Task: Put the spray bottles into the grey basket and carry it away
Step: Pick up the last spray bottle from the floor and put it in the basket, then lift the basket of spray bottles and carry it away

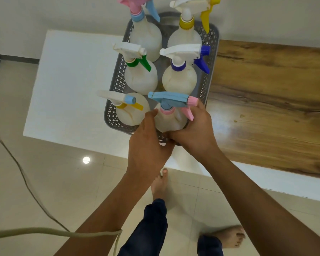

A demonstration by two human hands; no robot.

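The grey perforated basket (116, 84) sits over the table, standing lengthwise away from me. Several translucent white spray bottles stand upright in it in pairs: a pink-headed one (146, 37) and a yellow-collared one (185, 40) at the far end, a green-triggered one (140, 76) and a dark-blue-triggered one (179, 80) in the middle, a yellow-triggered one (131, 112) and a light-blue-headed one with a pink trigger (171, 121) nearest me. My left hand (149, 139) and my right hand (197, 130) clasp the basket's near end, on either side of that last bottle. The near rim is hidden by my fingers.
The table has a white part (72, 85) on the left and a wood-grain part (270, 100) on the right. Its near edge runs just behind my hands. Below are glossy floor tiles, my bare feet (160, 183), and a cable (26, 183) trailing at the left.
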